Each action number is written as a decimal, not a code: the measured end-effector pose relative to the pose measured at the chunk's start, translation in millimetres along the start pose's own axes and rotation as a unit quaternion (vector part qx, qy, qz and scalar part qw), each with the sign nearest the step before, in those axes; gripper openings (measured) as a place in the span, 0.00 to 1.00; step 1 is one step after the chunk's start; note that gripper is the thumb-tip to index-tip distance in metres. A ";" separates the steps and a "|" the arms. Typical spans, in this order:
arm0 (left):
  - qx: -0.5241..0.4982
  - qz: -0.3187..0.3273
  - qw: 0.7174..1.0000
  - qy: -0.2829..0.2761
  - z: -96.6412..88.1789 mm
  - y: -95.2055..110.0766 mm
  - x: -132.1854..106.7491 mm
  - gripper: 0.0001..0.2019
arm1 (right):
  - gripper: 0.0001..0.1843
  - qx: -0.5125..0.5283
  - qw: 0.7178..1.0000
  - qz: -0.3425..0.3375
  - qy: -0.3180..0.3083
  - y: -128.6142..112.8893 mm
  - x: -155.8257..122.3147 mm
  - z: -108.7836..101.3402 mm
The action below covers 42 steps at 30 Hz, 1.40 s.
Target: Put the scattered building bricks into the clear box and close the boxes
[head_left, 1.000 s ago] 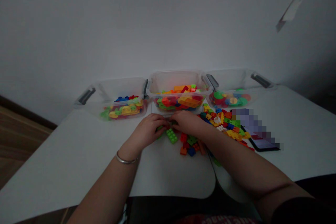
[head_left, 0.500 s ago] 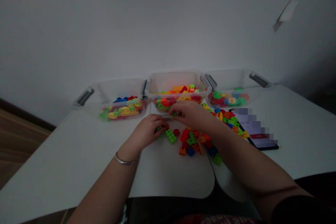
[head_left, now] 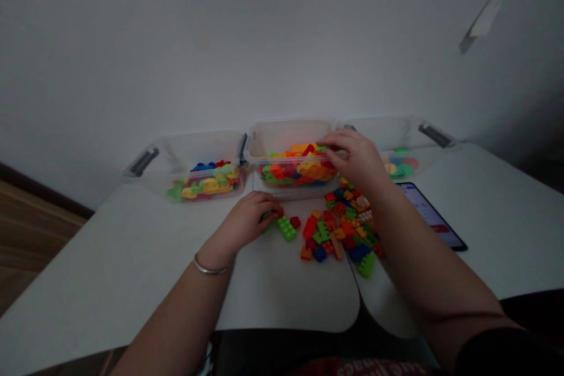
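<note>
Evidently reaches with the right hand [head_left: 358, 157] over the near rim of the middle tub [head_left: 291, 131], with thumb and fingers bent close together and a green piece [head_left: 321, 148] right at the tips. Cannot make out whether to call that piece pinched or merely lying among the heaped bricks [head_left: 304, 173] beneath. Curls the left hand [head_left: 249, 214] loosely at the tabletop [head_left: 282, 299], left of that grip and nearer the body, just beside a green brick [head_left: 287, 228]; shows red at the fingertips, too hidden to judge as held.

Looks most open to a fumble at the rim: by loosening early, could drop the green piece outside, onto the loose pile [head_left: 324, 232] on the body side of the grip. By pressing down, could topple bricks inside. By sweeping the right forearm [head_left: 427, 264] low, could scatter the pile toward the dark gap [head_left: 366, 320] or nudge the phone [head_left: 430, 214]. By closing the left fingers carelessly, could push the green brick away.
</note>
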<state>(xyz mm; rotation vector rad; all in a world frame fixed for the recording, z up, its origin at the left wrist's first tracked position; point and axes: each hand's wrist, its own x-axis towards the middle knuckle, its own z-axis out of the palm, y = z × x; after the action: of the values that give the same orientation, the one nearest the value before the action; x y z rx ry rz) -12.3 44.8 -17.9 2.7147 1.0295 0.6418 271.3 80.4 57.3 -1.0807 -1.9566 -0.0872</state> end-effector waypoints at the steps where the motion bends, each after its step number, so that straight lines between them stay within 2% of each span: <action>1: 0.001 0.001 1.000 -0.001 0.2 0.1 0.2 0.08 | 0.11 0.000 1.000 -0.006 -0.020 -0.2 -0.1 1.5; 8: 0.000 -0.006 1.000 -0.001 -1.8 3.5 0.5 0.08 | 0.18 -0.071 0.986 0.000 -0.153 -11.3 1.8 -2.4; 11: -0.002 -0.008 1.000 -0.008 -3.1 4.2 0.7 0.08 | 0.18 -0.078 0.981 0.003 -0.179 -15.5 1.8 -5.3; 15: -0.001 -0.010 1.000 -0.008 -2.6 3.4 0.4 0.08 | 0.20 -0.066 0.983 0.022 -0.172 -14.2 1.2 -6.4; 19: -0.001 -0.010 1.000 -0.009 -1.2 2.2 -0.7 0.08 | 0.18 -0.040 0.990 0.025 -0.129 -14.7 1.7 -12.7; 22: -0.004 -0.008 1.000 -0.010 -1.1 1.9 -1.4 0.08 | 0.16 -0.035 0.997 0.002 -0.075 -24.9 1.3 -22.2; 24: -0.004 -0.006 1.000 -0.011 -1.5 2.1 -1.4 0.08 | 0.15 -0.022 0.997 -0.006 -0.073 -35.3 0.2 -28.0; 26: -0.005 -0.006 1.000 -0.015 -2.0 2.3 -1.3 0.08 | 0.14 -0.002 0.993 0.001 -0.121 -45.5 -1.3 -30.7; 28: -0.008 -0.009 1.000 -0.017 -2.3 2.1 -1.3 0.08 | 0.12 0.008 0.980 0.006 -0.198 -53.2 -3.2 -28.8; 31: -0.009 -0.015 1.000 -0.017 -2.6 1.0 -1.6 0.09 | 0.10 -0.015 0.949 -0.008 -0.315 -60.3 -6.7 -18.3; 33: -0.004 -0.017 1.000 -0.016 -2.7 -0.1 -2.0 0.09 | 0.10 -0.040 0.928 -0.018 -0.370 -63.1 -10.0 -8.4; 38: 0.021 -0.023 1.000 -0.004 -3.4 -0.9 -3.1 0.09 | 0.13 -0.059 0.899 -0.029 -0.434 -66.0 -18.9 14.3; 42: 0.037 -0.036 0.999 0.000 -5.2 0.7 -3.6 0.10 | 0.11 -0.053 0.884 -0.045 -0.462 -65.5 -23.2 25.4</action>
<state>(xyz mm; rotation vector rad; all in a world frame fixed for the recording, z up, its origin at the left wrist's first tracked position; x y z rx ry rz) -16.7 41.9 -14.3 2.7251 1.1690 0.6017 213.4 35.6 46.3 -1.2219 -2.8774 0.3415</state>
